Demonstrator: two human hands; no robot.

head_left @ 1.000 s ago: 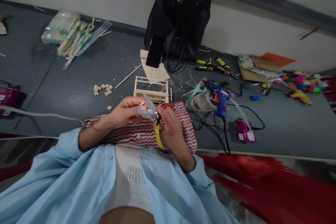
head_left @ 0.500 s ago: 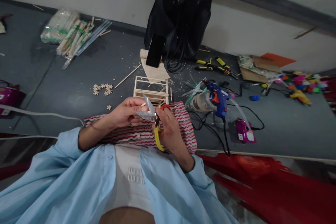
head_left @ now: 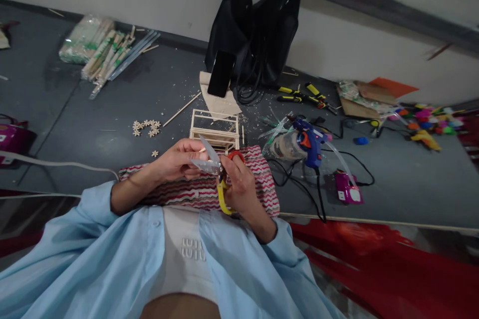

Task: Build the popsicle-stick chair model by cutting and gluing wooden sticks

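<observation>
My right hand point(head_left: 242, 185) grips a pair of scissors point(head_left: 211, 165) with red and yellow handles, the blades spread apart and pointing left. Pinched in the fingers of my left hand point(head_left: 177, 160) is a thin wooden stick point(head_left: 202, 150), only its short end showing by the blades; whether the blades touch it I cannot tell. Both hands are above a red-and-white wavy-striped cloth point(head_left: 164, 195). Just beyond them stands a small frame point(head_left: 215, 133) built of thin wooden sticks, its near part hidden behind the hands and scissors.
Small wooden snowflakes point(head_left: 153, 132) and a loose stick point(head_left: 182, 109) lie left of the frame. A phone point(head_left: 222, 74) rests before a black bag point(head_left: 258, 35). To the right are a blue glue gun point(head_left: 311, 142), its cord, pliers point(head_left: 292, 97) and pompoms point(head_left: 424, 118). Bagged sticks point(head_left: 108, 55) are far left.
The view has shifted very slightly. Both hands, the stick and the spread scissors stay almost where they were.
</observation>
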